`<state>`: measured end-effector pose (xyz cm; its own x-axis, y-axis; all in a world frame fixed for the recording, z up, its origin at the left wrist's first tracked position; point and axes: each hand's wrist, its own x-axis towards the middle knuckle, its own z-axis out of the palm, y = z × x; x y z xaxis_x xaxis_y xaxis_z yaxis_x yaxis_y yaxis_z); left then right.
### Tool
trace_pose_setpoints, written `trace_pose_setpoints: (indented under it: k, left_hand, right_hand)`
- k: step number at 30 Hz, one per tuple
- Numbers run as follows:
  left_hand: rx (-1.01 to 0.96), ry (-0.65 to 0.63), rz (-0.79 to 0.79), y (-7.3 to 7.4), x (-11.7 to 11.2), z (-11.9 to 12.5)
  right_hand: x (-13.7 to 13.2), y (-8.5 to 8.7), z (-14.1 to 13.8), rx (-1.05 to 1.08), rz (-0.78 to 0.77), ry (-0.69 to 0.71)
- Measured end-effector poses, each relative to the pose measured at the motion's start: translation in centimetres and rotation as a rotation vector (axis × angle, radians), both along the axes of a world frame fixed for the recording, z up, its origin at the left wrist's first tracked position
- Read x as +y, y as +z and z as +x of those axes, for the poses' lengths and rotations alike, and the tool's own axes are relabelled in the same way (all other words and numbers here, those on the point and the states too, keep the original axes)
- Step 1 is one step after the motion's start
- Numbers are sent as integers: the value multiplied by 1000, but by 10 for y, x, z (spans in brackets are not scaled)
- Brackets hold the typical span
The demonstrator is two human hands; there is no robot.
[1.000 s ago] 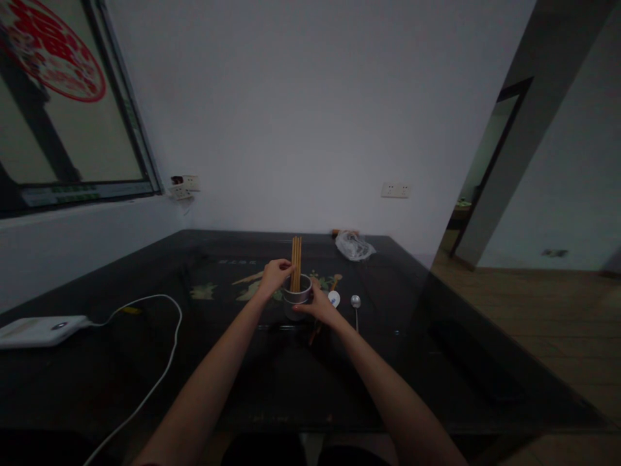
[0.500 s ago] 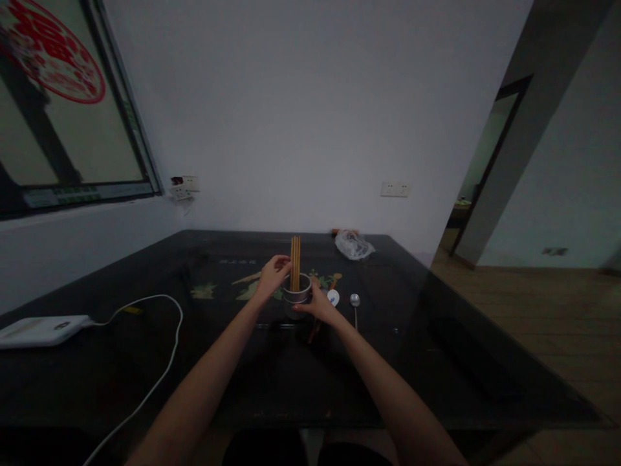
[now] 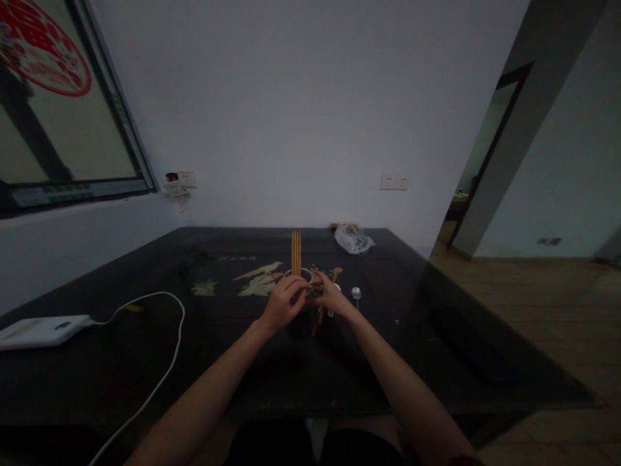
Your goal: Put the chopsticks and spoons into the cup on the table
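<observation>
Because the left hand (image 3: 284, 303) and right hand (image 3: 334, 298) half-curl at the round grey metal cup (image 3: 307, 274), each grip's hold unclear, uneven pressure could tip its slim tan wooden chopsticks (image 3: 296, 252).

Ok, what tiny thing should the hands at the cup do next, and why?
Maybe the right hand should reach for the spoon while the left hand steadies the cup. The chopsticks already stand up in the cup, and the spoon lies on the table, out to the right of the right hand.
</observation>
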<state>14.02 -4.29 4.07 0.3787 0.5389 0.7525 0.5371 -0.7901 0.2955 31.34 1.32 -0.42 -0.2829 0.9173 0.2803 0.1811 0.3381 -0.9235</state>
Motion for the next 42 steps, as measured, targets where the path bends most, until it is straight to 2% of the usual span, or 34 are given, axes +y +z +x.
trace_pose_setpoints:
  k: [4, 7, 10, 13, 17, 24, 34, 42]
  left_hand:
    - [243, -166, -79, -9, -13, 15]
    - [381, -245, -133, -15, -20, 26]
    - [420, -222, -158, -22, -23, 33]
    - [437, -169, -176, -32, -20, 35]
    - [455, -140, -218, -44, -16, 33]
    - [461, -116, -356, -51, -13, 32]
    - [564, -43, -454, -44, -17, 33]
    - [588, 15, -439, -37, -19, 31]
  right_hand:
    - [5, 11, 20, -68, 20, -129]
    - [6, 18, 34, -240, 74, -269]
    - [3, 18, 40, -505, 138, -408]
    - [-1, 13, 38, -751, 162, -489]
    - [-7, 5, 31, -920, 115, -492]
    - [-15, 9, 27, -968, 84, -452]
    - [-21, 18, 29, -1127, 0, -516]
    - [-24, 24, 29, -1117, -2, -501]
